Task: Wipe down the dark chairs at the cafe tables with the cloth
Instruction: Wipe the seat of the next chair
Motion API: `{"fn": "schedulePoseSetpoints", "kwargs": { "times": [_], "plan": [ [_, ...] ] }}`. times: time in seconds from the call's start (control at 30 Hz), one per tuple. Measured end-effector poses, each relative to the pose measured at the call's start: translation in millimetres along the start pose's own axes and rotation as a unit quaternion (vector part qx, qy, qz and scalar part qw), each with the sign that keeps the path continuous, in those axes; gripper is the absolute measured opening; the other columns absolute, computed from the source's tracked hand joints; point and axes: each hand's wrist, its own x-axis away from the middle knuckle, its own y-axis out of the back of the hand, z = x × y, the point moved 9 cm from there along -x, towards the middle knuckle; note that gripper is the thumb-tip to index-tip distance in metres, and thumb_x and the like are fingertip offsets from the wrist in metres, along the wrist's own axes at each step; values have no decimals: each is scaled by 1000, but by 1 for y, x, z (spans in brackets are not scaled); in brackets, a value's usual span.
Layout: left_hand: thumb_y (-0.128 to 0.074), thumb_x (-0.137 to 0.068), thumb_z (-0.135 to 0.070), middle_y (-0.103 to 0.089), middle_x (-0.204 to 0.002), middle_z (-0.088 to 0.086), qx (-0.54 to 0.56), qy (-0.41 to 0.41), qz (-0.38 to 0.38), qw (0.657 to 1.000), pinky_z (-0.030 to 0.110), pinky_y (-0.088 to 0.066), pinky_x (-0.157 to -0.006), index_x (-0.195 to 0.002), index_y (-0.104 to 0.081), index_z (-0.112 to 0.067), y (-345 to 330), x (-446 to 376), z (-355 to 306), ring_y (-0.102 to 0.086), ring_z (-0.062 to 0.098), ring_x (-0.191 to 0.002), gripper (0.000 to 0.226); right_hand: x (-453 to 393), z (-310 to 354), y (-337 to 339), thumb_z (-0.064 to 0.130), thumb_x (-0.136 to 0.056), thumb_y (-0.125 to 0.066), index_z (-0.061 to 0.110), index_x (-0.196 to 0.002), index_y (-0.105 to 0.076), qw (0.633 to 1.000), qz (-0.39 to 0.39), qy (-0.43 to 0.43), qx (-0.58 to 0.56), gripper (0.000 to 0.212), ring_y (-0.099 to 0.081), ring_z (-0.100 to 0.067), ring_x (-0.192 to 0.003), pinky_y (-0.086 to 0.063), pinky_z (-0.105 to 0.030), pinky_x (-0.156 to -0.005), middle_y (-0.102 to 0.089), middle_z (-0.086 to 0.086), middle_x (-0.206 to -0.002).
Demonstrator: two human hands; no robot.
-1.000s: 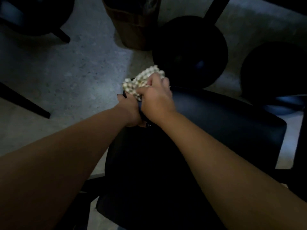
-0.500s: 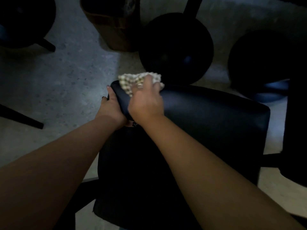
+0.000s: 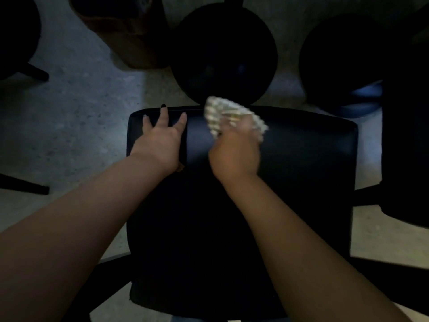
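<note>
Along the dark padded chair (image 3: 290,154)'s far edge, right hand (image 3: 234,152) grips the pale checked cloth (image 3: 228,115), wiping; left hand (image 3: 160,140) braces, fingers (image 3: 183,118) spread. Next, I'd judge, sweep rightward.

The head camera looks steeply down, close over a dark chair (image 3: 267,159).
</note>
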Motion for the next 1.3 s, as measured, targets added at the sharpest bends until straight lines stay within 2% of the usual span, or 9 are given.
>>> {"fn": "schedulePoseSetpoints", "kwargs": {
  "times": [0.17,0.27,0.4,0.53,0.73,0.9,1.0,1.2,1.3],
  "plan": [
    [-77,-80,-32,14,-162,8,15,-33,6,999,55,-21,-115,-155,1,-29,-10,-2,-9,14,45,-145,109,6,28,-14,22,-89,-52,24,-140,-39,989,22,137,48,53,-32,-36,-118,-43,-37,-72,-26,-12,-135],
    [-78,-79,-35,19,-162,3,27,-21,7,999,59,-22,-114,-155,6,-29,-9,4,-7,18,45,-144,114,-5,-50,18,18,-91,-45,24,-141,-42,993,-20,57,106,50,-33,-40,-126,-45,-45,-92,-28,-17,-143],
    [-77,-80,-33,20,-161,7,18,-21,16,999,62,-22,-114,-155,8,-26,-9,4,-12,18,49,-142,113,-4,-167,80,11,-89,-48,3,-129,-54,984,-116,-99,92,41,-43,-47,-115,-39,-43,-96,-36,-29,-136],
    [-79,-78,-33,19,-161,9,18,-25,11,999,64,-21,-113,-155,6,-25,-10,-1,-12,18,51,-141,116,-14,-179,76,14,-93,-44,3,-139,-42,973,-132,-191,7,47,-39,-39,-125,-32,-38,-107,-32,-22,-143],
    [-81,-74,-38,15,-162,10,13,-35,-3,999,65,-20,-113,-155,3,-25,-12,-3,-9,15,52,-142,118,-2,-91,39,18,-91,-44,19,-141,-43,990,-54,87,93,50,-39,-38,-118,-42,-42,-95,-39,-20,-130],
    [-82,-71,-40,11,-162,13,0,-40,-22,999,63,-19,-114,-156,1,-24,-11,-5,-7,11,55,-141,119,-12,-231,94,10,-92,-45,-1,-130,-52,977,-147,-155,21,40,-48,-36,-118,-30,-27,-99,-48,-19,-126],
    [-83,-70,-41,11,-162,16,-6,-46,-23,999,63,-16,-115,-156,0,-23,-12,-8,-9,11,57,-140,120,9,-247,93,15,-94,-45,-6,-134,-42,945,-174,-276,-1,45,-45,-36,-120,-28,-27,-98,-43,-22,-132],
    [-81,-71,-43,9,-162,18,-11,-46,-34,998,56,-7,-117,-156,1,-22,-11,-8,-8,9,58,-140,120,61,-132,23,12,-89,-48,8,-140,-45,991,2,119,62,51,-47,-41,-104,-46,-44,-88,-47,-25,-116],
    [-81,-71,-43,8,-161,21,-21,-54,-38,998,55,-4,-117,-156,0,-20,-10,-7,-10,7,60,-139,120,20,-181,58,12,-91,-44,5,-138,-47,994,-82,-14,64,48,-43,-39,-120,-32,-35,-103,-42,-25,-134]
  ]
}}
